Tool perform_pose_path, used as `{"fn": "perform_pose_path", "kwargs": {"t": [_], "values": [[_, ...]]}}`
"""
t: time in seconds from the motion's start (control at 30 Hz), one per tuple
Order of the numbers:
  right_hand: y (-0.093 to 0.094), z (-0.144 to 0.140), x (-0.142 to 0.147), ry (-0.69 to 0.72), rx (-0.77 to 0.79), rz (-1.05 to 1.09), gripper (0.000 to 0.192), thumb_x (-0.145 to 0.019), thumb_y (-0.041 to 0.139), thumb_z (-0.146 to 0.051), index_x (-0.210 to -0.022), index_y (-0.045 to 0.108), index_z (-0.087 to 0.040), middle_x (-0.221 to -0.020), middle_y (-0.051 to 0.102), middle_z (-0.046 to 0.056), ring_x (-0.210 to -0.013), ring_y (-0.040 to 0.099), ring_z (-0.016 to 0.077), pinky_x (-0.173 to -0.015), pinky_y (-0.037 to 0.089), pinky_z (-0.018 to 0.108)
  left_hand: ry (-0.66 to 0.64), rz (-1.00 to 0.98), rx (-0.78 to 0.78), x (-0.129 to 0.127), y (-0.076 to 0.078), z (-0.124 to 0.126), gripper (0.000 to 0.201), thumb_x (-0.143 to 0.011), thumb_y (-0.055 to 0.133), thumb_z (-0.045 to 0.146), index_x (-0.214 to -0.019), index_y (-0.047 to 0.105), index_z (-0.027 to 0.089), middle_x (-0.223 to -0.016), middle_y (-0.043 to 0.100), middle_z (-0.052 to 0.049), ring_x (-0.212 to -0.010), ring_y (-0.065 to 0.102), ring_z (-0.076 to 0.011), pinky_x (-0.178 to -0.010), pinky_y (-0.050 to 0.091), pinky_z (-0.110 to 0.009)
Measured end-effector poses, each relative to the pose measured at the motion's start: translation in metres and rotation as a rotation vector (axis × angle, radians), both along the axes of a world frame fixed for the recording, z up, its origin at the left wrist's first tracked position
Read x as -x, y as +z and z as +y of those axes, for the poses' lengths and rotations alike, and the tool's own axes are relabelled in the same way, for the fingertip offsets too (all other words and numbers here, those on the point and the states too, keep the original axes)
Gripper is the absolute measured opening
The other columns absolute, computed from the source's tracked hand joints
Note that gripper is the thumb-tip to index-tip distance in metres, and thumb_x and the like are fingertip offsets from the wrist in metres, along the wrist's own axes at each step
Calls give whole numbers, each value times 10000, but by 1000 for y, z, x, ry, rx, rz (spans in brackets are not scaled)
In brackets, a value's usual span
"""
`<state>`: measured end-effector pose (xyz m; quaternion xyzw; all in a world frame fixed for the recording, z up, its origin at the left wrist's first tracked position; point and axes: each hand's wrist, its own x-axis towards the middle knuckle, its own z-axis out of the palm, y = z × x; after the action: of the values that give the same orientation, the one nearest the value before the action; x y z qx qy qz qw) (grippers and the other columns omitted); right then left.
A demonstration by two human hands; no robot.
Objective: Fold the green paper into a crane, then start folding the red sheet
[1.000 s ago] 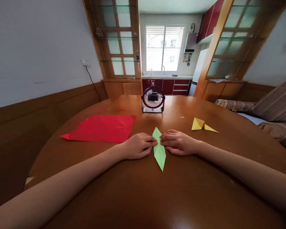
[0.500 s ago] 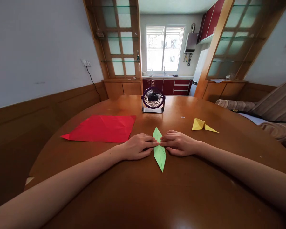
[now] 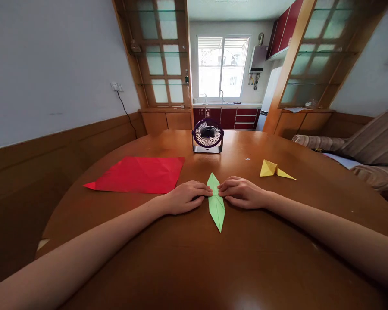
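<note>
A narrow strip of folded green paper (image 3: 217, 209), pointed at both ends, lies flat on the table with creases along and across it. My left hand (image 3: 187, 196) rests on its left edge, fingers stretched out and fingertips touching the paper at mid-length. From the other side my right hand (image 3: 242, 192) presses its slightly bent fingertips on the right edge, thumb lower down. Both hands are open, lying palm down, and neither lifts the paper. Parts of the strip's edges are hidden under the fingertips.
A large red paper sheet (image 3: 139, 174) lies to the left on the brown table (image 3: 194, 267). At the right is a folded yellow paper piece (image 3: 269, 168) with a thin pointed tail. Beyond the hands stands a small purple fan (image 3: 208, 134).
My fingertips have drawn slightly apart from the strip's middle toward its edges, baring more of the green paper between them. The strip stays in place.
</note>
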<state>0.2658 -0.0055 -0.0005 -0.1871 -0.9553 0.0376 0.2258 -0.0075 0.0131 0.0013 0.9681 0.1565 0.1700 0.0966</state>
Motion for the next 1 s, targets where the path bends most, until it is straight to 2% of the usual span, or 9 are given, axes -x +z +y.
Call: {"fn": "perform_pose_path", "kwargs": {"t": [0.23, 0.47, 0.67, 0.87, 1.0], "values": [[0, 0, 0, -21, 6, -10, 225, -907, 520, -220, -1065, 671, -168, -1094, 622, 109, -1029, 578, 215, -963, 455, 422, 14, -11, 54, 2, 3, 2, 304, -952, 449, 224, -1158, 672, 236, -1242, 614, -63, -1166, 550, -206, -1041, 407, -371], [-1, 0, 0, -56, 76, -12, 209, -915, 545, -261, -1063, 668, -178, -1164, 579, 119, -1118, 542, 235, -1014, 413, 457, 32, 22, 81, 6, 5, 6, 302, -951, 483, 263, -1196, 656, 292, -1261, 603, -43, -1287, 469, -221, -1101, 332, -405], [0, 1, -1, -78, 80, -26, 204, -924, 545, -276, -1071, 663, -197, -1163, 575, 108, -1082, 557, 228, -978, 435, 451, -9, 55, -43, 5, 4, 6, 318, -921, 505, 243, -1220, 612, 267, -1260, 618, -53, -1325, 445, -233, -1165, 189, -479], [0, 0, -1, -50, 45, -34, 213, -928, 530, -268, -1083, 653, -191, -1172, 564, 113, -1069, 557, 220, -971, 442, 435, 6, 61, -32, 2, 7, 5, 288, -940, 493, 270, -1196, 622, 237, -1278, 601, -89, -1231, 523, -228, -1099, 315, -423], [-1, 0, 0, -67, 64, -32, 210, -927, 532, -263, -1075, 658, -183, -1169, 580, 113, -1073, 565, 223, -972, 442, 436, 23, 82, -18, 2, 9, 5, 304, -958, 467, 294, -1226, 605, 258, -1248, 602, -72, -1198, 533, -226, -1084, 322, -410]]}}
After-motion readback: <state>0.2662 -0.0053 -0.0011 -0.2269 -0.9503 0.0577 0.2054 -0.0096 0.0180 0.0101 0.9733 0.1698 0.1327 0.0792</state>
